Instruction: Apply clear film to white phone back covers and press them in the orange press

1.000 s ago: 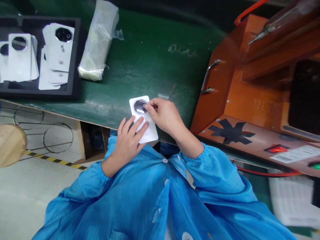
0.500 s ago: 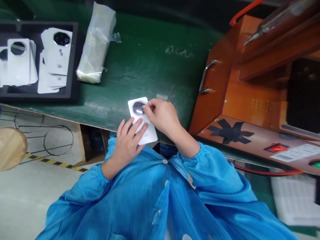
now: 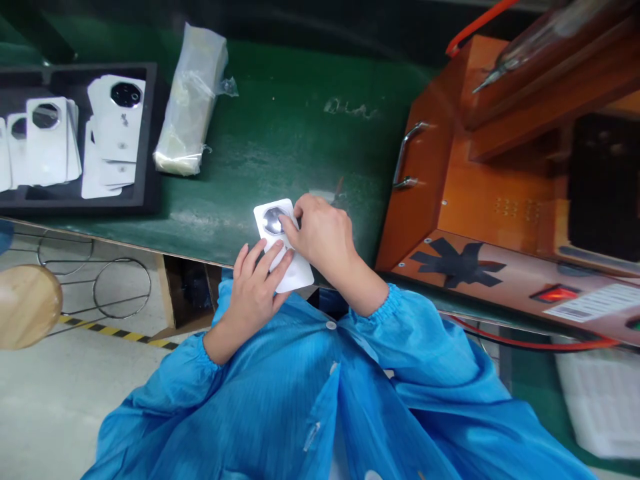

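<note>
A white phone back cover (image 3: 295,272) lies tilted at the bench's front edge, with a dark, shiny octagonal camera window (image 3: 273,221) near its far end. My left hand (image 3: 257,280) rests on the cover's lower left part, fingers spread and flat. Over the upper right edge is my right hand (image 3: 323,233), its thumb tip touching the camera window and its other fingers curled. Whatever those curled fingers hold, if anything, is hidden.
A black tray (image 3: 149,140) at left holds several white phone back covers (image 3: 120,127). Beside it lies a plastic-wrapped bundle (image 3: 190,100). An orange machine (image 3: 425,167) with a metal handle stands at right. A wooden stool (image 3: 30,307) is left of the bench.
My right thumb has shifted left onto the camera window from its right edge, where thumb and finger were pinched. The left hand stays on the cover. The view has shifted slightly.
</note>
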Motion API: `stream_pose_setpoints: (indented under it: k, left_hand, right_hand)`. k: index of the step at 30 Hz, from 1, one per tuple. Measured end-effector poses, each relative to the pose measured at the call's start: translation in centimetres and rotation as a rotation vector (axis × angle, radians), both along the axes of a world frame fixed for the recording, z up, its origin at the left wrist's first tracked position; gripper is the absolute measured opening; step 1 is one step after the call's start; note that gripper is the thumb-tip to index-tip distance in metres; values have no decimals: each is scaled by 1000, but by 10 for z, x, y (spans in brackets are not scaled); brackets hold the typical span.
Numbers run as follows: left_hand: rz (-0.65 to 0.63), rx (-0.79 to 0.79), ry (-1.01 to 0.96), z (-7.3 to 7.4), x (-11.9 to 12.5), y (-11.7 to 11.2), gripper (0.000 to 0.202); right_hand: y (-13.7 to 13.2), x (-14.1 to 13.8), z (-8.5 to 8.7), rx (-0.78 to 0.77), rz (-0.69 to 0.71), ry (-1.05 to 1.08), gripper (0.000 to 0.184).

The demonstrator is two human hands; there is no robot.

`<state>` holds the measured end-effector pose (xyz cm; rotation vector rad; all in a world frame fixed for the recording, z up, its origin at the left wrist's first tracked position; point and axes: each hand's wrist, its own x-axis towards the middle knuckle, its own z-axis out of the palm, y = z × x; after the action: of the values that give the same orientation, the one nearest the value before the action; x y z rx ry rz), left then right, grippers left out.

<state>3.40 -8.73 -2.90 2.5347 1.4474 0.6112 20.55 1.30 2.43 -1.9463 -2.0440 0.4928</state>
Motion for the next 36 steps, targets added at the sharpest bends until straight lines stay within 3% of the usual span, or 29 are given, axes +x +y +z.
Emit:
stream_pose_setpoints:
  k: [4,8,10,14,18,21,23,26,28,31,36]
  left_hand:
    - [2,1,29,2,-1,1,59]
    - [-40,1,-25,5,-10,7,60]
    - [-62,15,-121,10,-18,9,56]
    - [-140,5,-251,31,-35,22,36]
    - [-58,31,-505,76,-28,50,32]
    - [-92,-115,-561,116,19,77,21]
    - [-252,-331,-474,138,69,97,21]
    - [-442,-705,-604,157,157,121,44]
    - [-530,-911,-699,163,212,130,60]
    - [-587,-1013,-839,163,274,132,51]
    - [-352,-895,-1051,150,333,148,13]
  right_hand:
    - [-20,10,17,77,50,-50,24]
    - [-67,20,25,152,419,-99,27]
    - [-90,16,20,216,509,-138,34]
    - [-105,15,12,544,449,-147,31]
    - [-127,64,33,820,318,-3,25]
    - [-170,110,45,901,173,-10,25]
    - [-197,138,45,926,15,-87,28]
    - [-220,174,36,980,-233,-241,39]
    - [-225,193,28,1020,-346,-328,45]
    - [-226,216,16,1044,-451,-362,45]
    - [-205,244,2,924,-559,-353,39]
